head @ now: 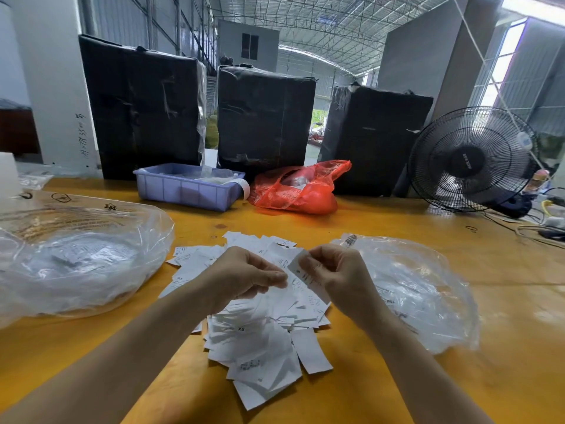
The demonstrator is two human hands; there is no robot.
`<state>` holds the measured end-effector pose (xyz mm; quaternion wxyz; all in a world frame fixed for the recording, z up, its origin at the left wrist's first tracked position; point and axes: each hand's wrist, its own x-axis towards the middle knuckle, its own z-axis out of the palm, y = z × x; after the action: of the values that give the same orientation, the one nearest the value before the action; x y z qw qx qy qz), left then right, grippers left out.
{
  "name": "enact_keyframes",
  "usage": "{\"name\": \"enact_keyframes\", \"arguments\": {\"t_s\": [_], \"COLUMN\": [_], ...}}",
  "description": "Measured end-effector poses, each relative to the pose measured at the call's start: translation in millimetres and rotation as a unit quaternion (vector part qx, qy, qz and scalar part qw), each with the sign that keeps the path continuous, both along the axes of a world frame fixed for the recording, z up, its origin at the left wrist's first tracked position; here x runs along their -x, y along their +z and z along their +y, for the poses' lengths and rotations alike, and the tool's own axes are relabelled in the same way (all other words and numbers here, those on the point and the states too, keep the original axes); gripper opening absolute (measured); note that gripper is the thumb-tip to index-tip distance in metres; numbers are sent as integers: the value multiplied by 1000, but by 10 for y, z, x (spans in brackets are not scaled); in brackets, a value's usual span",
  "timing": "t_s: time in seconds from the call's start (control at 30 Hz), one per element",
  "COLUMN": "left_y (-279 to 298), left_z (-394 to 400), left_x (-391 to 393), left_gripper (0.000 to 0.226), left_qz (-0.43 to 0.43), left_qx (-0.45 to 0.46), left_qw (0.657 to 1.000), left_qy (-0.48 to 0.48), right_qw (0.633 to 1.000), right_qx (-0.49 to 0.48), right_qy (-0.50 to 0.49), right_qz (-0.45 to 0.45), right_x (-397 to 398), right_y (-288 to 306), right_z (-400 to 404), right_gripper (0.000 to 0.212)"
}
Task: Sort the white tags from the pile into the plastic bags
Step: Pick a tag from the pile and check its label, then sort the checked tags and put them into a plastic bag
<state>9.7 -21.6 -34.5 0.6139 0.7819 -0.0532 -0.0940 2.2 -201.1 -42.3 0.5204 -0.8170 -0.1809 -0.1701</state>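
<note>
White paper tags lie heaped [263,328] on the yellow desk [397,393], under both hands. Our right hand [333,270] pinches one small white tag [298,269] marked S; our left hand's [244,272] grip pinches another from the pile. We should read each size first, then drop it into the matching clear plastic bag: one [422,289] just right, another [76,258] left.

A single wide-angle camera sat on the person's head, looking forward and down over the yellow tabletop [458,301]. It was close to the work: both forearms ran up from the lower edge, and the hands met near the middle of the picture, the left hand [244,273] beside the right hand [333,270]. Farther off, the view reached three black wrapped bales [263,117] and the warehouse roof [321,22], its lines bent by the lens.
</note>
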Motion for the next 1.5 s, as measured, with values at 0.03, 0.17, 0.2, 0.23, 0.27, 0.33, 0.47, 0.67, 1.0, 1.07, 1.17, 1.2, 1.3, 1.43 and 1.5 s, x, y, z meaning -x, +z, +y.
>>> {"name": "enact_keyframes", "arguments": {"t_s": [0.03,0.17,0.2,0.23,0.27,0.33,0.47,0.67,1.0,1.07,1.17,1.2,1.3,1.43,1.5], "left_y": [1,5,5,7,8,11,11,12,-9,-18,-36,-42,-48,-42,-49], "left_z": [-5,-23,-24,-22,-21,-17,-14,-5,-11,-15,-28,-36,-68,-71,-62], "left_x": [1,10,12,14,14,14,9,15,-3,-1,8,9,-1,-28,-37], "left_gripper": [4,4,4,3,3,4,8,7,6,7,12,13,15,15,19], "left_qz": [1,3,3,3,3,3,3,4,5,6,8,9,1,-16,-12], "left_qx": [2,-1,-4,-8,-13,-19,-31,-27,-37,-38,-51,-56,-46,14,35], "left_qw": [1000,1000,1000,1000,1000,1000,999,999,999,999,998,998,998,1000,999], "left_qy": [-1,-4,-5,-7,-9,-14,-20,-32,-27,-30,-39,-42,-30,19,29], "right_qw": [1000,996,994,992,991,990,989,986,977,979,991,994,999,995,992], "right_qx": [15,72,85,95,101,105,103,142,199,187,116,86,-11,-76,-93], "right_qy": [-4,-23,-31,-40,-45,-50,-49,-26,71,84,68,55,21,2,0], "right_qz": [-7,-46,-61,-73,-82,-85,-92,-84,-7,15,29,28,26,70,83], "right_x": [-2,-15,-15,-12,-10,-4,10,30,37,38,44,38,17,1,-11], "right_y": [-11,-38,-41,-38,-37,-30,-20,-17,-4,-5,-6,-1,19,29,18], "right_z": [16,25,22,24,25,26,23,30,45,54,43,33,10,-33,-51], "right_gripper": [16,13,12,10,9,7,7,8,27,32,42,45,40,27,27]}}
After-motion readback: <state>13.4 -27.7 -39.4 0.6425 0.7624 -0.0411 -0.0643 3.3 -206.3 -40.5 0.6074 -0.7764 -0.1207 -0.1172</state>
